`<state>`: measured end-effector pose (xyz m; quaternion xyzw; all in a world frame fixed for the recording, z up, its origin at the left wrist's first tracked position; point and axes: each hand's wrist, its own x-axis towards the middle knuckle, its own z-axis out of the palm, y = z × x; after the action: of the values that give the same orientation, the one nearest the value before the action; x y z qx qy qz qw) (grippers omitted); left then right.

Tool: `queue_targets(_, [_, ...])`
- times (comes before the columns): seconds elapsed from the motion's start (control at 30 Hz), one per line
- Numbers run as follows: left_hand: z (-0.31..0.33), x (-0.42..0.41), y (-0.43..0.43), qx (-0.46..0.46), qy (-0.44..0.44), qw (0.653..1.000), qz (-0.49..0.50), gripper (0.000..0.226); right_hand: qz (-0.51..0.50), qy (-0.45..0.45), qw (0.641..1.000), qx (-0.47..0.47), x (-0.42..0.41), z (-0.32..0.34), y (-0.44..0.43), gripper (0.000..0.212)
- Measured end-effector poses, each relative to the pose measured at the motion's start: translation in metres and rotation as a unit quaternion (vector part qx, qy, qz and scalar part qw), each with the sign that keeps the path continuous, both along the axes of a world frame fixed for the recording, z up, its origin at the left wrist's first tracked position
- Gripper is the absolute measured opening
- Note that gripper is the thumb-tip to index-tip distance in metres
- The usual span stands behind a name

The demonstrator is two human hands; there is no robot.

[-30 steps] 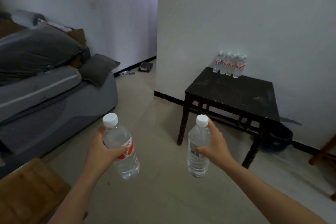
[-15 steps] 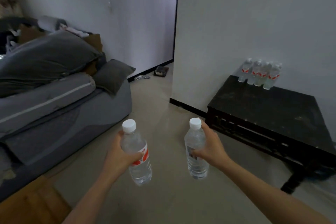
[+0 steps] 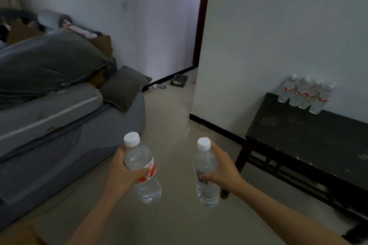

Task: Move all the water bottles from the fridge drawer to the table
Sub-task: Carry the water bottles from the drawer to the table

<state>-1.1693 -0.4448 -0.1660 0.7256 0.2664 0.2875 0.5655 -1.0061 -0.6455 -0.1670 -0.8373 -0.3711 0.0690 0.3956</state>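
left hand [image 3: 121, 177]: grip curled round clear plastic water bottle with red label and white cap [image 3: 148, 189], slightly tilted, well left of black wooden surface [image 3: 308, 139]. right hand [image 3: 223, 173]: grip wrapped round second clear white-capped bottle [image 3: 206, 189], near surface's front-left leg. row of four clear red-labelled bottles [image 3: 306, 95] stands at surface's back edge, against white wall [image 3: 278, 26]. grey sofa [image 3: 59, 125] far left of surface.

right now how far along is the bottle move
Done: four bottles stand at the back of the black table. In hand: the left hand grips a capped bottle, the right hand a second bottle, both over the floor, short of the table. Left: set these two down; the fridge drawer is out of view, so any remainder is unknown.
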Motion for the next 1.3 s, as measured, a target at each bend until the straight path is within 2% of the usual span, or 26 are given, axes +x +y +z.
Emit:
queue_targets(0.17, [-0.002, 0.049, 0.083, 0.009, 0.008, 0.999, -0.039, 0.071, -0.055, -0.01, 0.998, 0.012, 0.031, 0.008, 0.064, 0.091])
queue_targets(0.27, [0.006, 0.078, 0.139, 0.015, 0.015, 0.997, -0.078, 0.083, -0.106, -0.009, 0.994, 0.012, 0.051, 0.013, 0.105, 0.095])
queue_targets(0.43, [0.005, 0.122, 0.196, 0.015, 0.011, 0.994, -0.109, 0.082, -0.172, 0.013, 0.985, 0.002, 0.075, 0.011, 0.145, 0.103])
queue_targets(0.6, [-0.012, 0.175, 0.218, 0.009, 0.019, 0.99, -0.141, 0.082, -0.223, 0.02, 0.975, -0.008, 0.101, 0.005, 0.157, 0.094])
queue_targets(0.73, [-0.02, 0.232, 0.221, 0.002, 0.029, 0.982, -0.188, 0.077, -0.248, 0.02, 0.968, -0.01, 0.138, -0.001, 0.157, 0.096])
queue_targets(1.0, [-0.009, 0.374, 0.247, 0.023, 0.011, 0.972, -0.233, 0.066, -0.277, -0.004, 0.961, 0.005, 0.276, -0.001, 0.186, 0.094])
queue_targets(1.13, [-0.001, 0.431, 0.264, 0.022, -0.004, 0.977, -0.211, 0.073, -0.264, -0.011, 0.964, 0.006, 0.334, 0.004, 0.204, 0.094])
queue_targets(1.3, [-0.01, 0.496, 0.277, 0.004, 0.024, 0.978, -0.206, 0.084, -0.271, 0.001, 0.963, 0.006, 0.393, -0.001, 0.218, 0.094])
